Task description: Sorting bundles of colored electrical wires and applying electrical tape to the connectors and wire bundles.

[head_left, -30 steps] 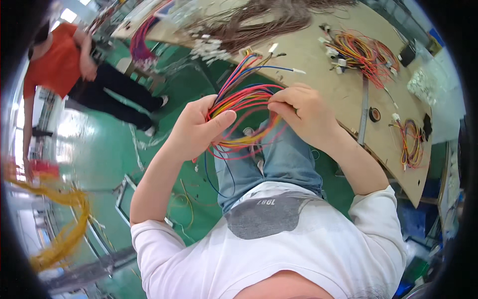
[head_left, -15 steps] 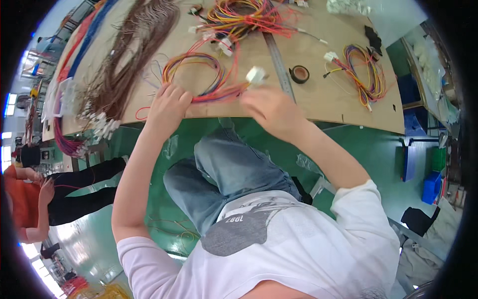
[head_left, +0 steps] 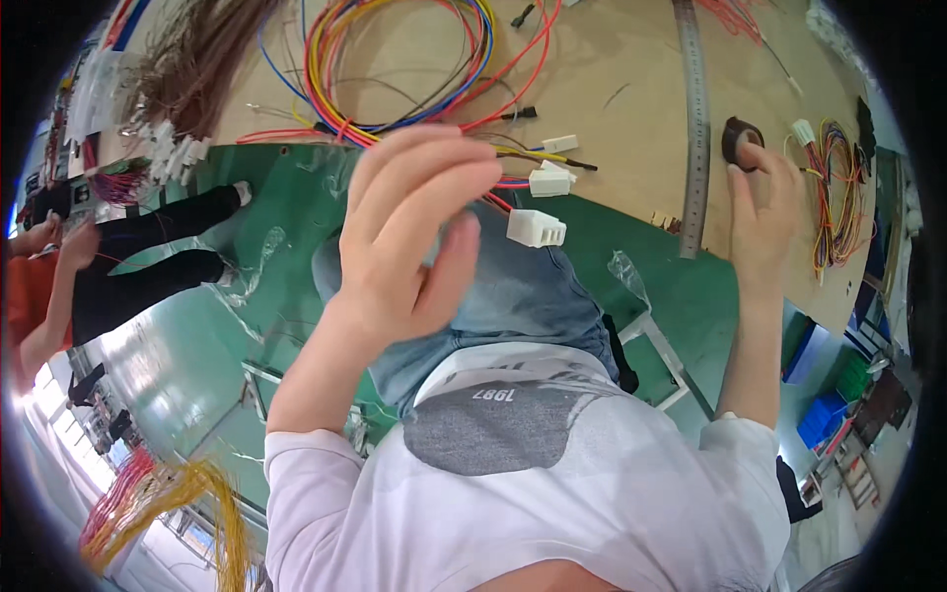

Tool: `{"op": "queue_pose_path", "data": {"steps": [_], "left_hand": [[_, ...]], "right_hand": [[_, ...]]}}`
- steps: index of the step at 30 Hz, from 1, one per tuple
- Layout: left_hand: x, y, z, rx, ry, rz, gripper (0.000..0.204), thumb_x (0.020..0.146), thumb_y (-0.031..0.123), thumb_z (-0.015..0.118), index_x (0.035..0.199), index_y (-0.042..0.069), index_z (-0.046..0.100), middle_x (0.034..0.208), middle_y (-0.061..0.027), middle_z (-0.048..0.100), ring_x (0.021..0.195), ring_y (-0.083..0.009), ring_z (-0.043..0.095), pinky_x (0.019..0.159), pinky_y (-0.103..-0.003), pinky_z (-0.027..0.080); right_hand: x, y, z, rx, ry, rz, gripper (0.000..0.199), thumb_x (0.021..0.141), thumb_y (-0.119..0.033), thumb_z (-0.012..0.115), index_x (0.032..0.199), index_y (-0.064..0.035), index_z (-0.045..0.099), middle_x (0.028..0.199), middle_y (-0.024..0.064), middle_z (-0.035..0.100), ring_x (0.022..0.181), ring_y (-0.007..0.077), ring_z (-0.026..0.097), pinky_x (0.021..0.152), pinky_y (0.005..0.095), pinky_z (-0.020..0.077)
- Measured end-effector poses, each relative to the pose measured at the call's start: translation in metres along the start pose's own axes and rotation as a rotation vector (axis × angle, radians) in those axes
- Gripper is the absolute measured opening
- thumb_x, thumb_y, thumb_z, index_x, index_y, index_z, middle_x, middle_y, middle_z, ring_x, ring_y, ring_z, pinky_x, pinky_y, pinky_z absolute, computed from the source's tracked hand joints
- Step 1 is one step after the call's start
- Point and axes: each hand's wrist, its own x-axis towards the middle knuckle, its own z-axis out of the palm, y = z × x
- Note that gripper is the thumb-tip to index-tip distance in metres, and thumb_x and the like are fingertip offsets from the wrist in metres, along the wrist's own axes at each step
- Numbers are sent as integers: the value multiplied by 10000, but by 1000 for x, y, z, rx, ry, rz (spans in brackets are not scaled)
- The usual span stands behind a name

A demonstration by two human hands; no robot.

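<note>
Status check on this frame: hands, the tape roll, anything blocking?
Left hand raised, open, empty. Right hand reaching to the black tape roll, fingertips on it. Metal ruler lies beside the roll, not blocking.

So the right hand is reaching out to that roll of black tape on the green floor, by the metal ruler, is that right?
Not quite. In the head view the right hand does touch the roll of black tape beside the metal ruler, but the roll lies on the brown worktable, not on the green floor.
</note>
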Motion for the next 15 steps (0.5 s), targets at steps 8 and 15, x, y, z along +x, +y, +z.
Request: {"op": "queue_pose_path", "data": {"steps": [8,15], "left_hand": [[2,-13,34,31,-178,-124,106,663,80,645,750,48,594,714,-38,555,675,-220,504,616,-329,380],[10,-13,27,-130,-332,-221,116,678,12,593,790,42,595,676,-47,557,652,-217,508,620,-316,367]], "right_hand": [[-10,-38,-24,1361,3,452,185,793,-2,521,971,1,475,853,86,563,756,144,549,737,285,432],[-24,-66,-14,1653,-129,493,251,788,-46,548,1013,4,448,860,119,568,772,178,568,711,297,449]]}}
